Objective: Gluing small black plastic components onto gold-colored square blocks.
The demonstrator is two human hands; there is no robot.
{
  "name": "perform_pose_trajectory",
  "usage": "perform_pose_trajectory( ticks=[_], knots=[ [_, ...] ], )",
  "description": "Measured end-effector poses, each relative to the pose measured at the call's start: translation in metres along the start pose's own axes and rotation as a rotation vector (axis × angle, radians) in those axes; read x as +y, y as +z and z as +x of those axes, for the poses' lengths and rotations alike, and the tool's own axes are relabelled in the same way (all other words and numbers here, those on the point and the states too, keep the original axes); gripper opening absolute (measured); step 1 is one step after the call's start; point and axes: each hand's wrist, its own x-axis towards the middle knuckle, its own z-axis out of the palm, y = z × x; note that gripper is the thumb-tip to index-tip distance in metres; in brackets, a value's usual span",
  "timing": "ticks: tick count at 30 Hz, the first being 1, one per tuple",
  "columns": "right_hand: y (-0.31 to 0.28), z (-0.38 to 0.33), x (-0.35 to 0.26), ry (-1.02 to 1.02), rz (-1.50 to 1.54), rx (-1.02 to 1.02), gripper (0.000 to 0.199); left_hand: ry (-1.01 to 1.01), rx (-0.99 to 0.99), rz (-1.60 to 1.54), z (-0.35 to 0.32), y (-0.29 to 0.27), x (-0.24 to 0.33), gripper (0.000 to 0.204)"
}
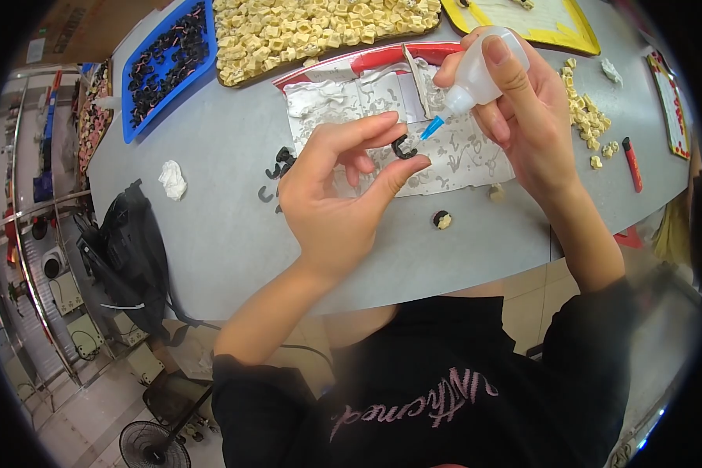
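Note:
Between thumb and fingertips, my left hand (339,191) pinches a small black C-shaped piece (403,147). My right hand (526,109) grips a translucent white squeeze bottle (485,74), tilted down to the left. Its blue needle tip (432,128) sits just right of the black piece, with a small gap between them. Beneath both hands lies a stained white sheet of cardboard (452,168) with a red edge. More black curved pieces (282,162) lie left of my left hand, partly hidden by it. A joined black and cream piece (442,220) rests on the table near me.
A blue tray of black pieces (207,66) stands at the far left, beside a dark tray heaped with cream pieces (320,31). A yellow tray (573,35) is at the far right. Loose cream pieces (587,117), a red cutter (632,165) and crumpled tissue (172,180) lie around.

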Motion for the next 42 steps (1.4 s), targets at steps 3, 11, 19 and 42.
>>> perform_pose_trajectory(
  ticks=[3,11,19,42],
  knots=[
    [-0.0010,0.0002,0.0004,-0.008,-0.003,-0.003,0.037,-0.011,-0.001,-0.008,-0.0001,0.0005,0.0004,0.045],
    [-0.0014,0.0004,0.0005,-0.016,-0.004,-0.009,0.038,0.024,0.039,-0.014,0.0009,0.0010,-0.0007,0.044],
    [-0.0007,0.0006,0.0000,-0.010,-0.009,-0.005,0.037,0.028,0.005,-0.001,0.0001,-0.0004,-0.0009,0.045],
    [-0.0007,0.0001,0.0003,-0.009,-0.039,-0.001,0.039,0.008,-0.045,-0.026,-0.0004,0.0010,0.0026,0.051]
  ],
)
